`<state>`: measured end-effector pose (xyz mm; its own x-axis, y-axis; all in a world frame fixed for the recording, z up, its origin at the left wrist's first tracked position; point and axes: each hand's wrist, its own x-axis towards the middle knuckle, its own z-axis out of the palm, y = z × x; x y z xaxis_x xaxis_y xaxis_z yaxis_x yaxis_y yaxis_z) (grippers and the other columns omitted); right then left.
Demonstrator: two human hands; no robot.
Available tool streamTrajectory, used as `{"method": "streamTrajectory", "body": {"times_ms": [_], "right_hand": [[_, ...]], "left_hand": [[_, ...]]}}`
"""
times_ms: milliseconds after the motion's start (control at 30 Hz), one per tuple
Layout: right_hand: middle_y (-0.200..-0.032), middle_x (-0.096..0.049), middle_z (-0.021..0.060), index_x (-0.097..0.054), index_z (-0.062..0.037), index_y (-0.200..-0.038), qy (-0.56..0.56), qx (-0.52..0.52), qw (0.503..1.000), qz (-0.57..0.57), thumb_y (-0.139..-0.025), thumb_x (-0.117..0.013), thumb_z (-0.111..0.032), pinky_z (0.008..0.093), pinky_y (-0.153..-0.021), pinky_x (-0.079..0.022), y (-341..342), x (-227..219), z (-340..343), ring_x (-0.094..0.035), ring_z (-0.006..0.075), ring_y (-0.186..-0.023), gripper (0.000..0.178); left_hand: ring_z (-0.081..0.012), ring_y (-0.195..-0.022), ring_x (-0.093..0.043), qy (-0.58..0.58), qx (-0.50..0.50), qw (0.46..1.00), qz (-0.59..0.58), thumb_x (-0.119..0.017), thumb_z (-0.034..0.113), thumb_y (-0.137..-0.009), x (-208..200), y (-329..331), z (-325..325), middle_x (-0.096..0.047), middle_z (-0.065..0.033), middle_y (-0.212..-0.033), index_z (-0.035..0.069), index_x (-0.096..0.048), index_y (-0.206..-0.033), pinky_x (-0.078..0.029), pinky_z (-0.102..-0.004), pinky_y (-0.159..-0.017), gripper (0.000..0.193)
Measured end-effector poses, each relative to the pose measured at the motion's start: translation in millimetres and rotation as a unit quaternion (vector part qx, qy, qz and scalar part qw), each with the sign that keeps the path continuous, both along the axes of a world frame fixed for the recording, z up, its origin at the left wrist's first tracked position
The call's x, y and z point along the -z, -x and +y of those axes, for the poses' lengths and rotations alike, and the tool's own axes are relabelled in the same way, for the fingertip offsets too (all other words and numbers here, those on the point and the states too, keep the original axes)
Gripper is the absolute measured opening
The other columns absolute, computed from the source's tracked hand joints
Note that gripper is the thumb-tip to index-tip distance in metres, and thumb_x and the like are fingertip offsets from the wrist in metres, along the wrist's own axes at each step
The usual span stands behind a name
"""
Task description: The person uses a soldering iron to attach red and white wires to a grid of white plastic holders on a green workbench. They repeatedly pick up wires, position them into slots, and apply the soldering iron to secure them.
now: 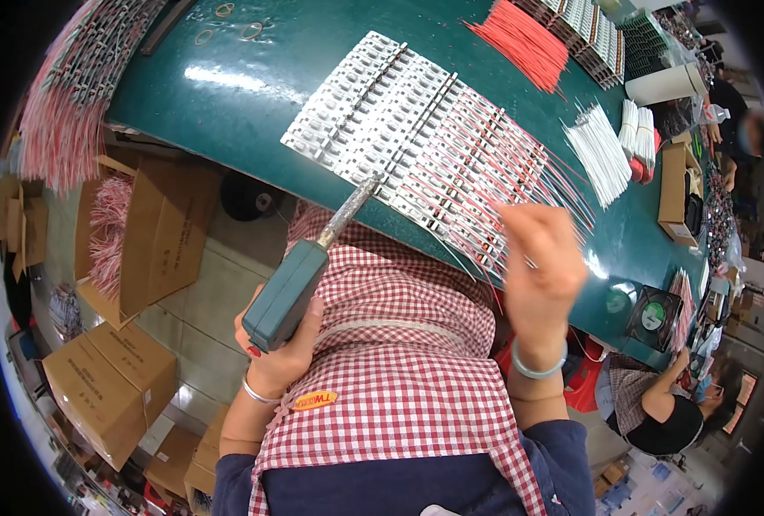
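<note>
My left hand (283,340) is wrapped round a dark green gun-shaped tool (289,292) with a long, rough metal nozzle. Its tip rests at or just above the near edge of a block of white plastic parts (356,112) set in rows on the table. Thin red and white wires (485,172) lie across the right-hand rows. Over the right end of those rows is my right hand (547,267), its fingers curled together and slightly blurred. Whatever they may pinch is too small to make out.
The green table (218,112) bears a bundle of red wires (524,43), white wires (598,155) and a pale cup (665,83). Wired parts (81,95) hang over its left end. Cardboard boxes (111,387) stand on the floor. Another person (665,404) sits at right.
</note>
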<state>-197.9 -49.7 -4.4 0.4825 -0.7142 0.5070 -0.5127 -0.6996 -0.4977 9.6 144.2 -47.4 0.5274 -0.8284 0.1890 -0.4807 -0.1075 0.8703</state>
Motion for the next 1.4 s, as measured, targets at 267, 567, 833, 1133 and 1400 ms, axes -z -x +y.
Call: {"method": "streamTrajectory", "body": {"times_ms": [267, 567, 833, 1133, 1400], "right_hand": [[-0.086, -0.062, 0.0090, -0.070, -0.0015, -0.095, -0.015, -0.085, 0.996, -0.020, -0.075, -0.070, 0.006, 0.0358, -0.064, -0.050, -47, 67, 4, -0.059, 0.0253, -0.078, 0.021], [-0.086, -0.060, 0.0087, -0.069, -0.0010, -0.096, -0.003, -0.095, 0.995, 0.011, -0.076, -0.066, 0.006, 0.0361, -0.066, -0.050, -50, 69, 3, -0.057, 0.0253, -0.078, 0.021], [-0.088, -0.060, 0.0090, -0.069, -0.0004, -0.096, 0.004, -0.090, 0.995, 0.032, -0.073, -0.063, 0.008, 0.0366, -0.069, -0.050, -51, 65, 6, -0.057, 0.0261, -0.081, 0.025], [-0.088, -0.060, 0.0097, -0.069, 0.0010, -0.097, 0.000, -0.083, 0.995, 0.050, -0.074, -0.063, 0.007, 0.0362, -0.071, -0.050, -54, 63, 9, -0.057, 0.0263, -0.082, 0.025], [-0.088, -0.059, 0.0105, -0.069, 0.0017, -0.097, 0.005, -0.073, 0.996, 0.048, -0.074, -0.062, 0.008, 0.0364, -0.070, -0.049, -55, 64, 10, -0.056, 0.0267, -0.081, 0.025]], "left_hand": [[-0.0175, -0.067, -0.065, -0.002, 0.011, 1.000, 0.028, -0.076, 0.000, -0.078, -1, 2, -1, -0.067, -0.0113, -0.084, -0.004, -0.069, -0.097, -0.051, -0.0275, -0.060, 0.021], [-0.0172, -0.067, -0.065, -0.013, 0.019, 0.998, 0.053, -0.075, -0.001, -0.078, -1, 4, -1, -0.068, -0.0121, -0.086, -0.005, -0.069, -0.096, -0.050, -0.0272, -0.060, 0.020], [-0.0175, -0.067, -0.065, -0.030, 0.032, 0.999, 0.015, -0.075, 0.000, -0.078, -3, 4, -4, -0.068, -0.0105, -0.085, -0.003, -0.069, -0.093, -0.051, -0.0275, -0.060, 0.017], [-0.0180, -0.068, -0.065, -0.042, 0.033, 0.999, 0.000, -0.075, 0.000, -0.077, -3, 4, -3, -0.067, -0.0108, -0.084, -0.004, -0.067, -0.091, -0.051, -0.0278, -0.061, 0.017], [-0.0173, -0.064, -0.064, -0.012, 0.010, 1.000, 0.021, -0.075, 0.000, -0.077, 1, 4, 0, -0.068, -0.0104, -0.083, -0.004, -0.069, -0.091, -0.051, -0.0273, -0.058, 0.016]]}}
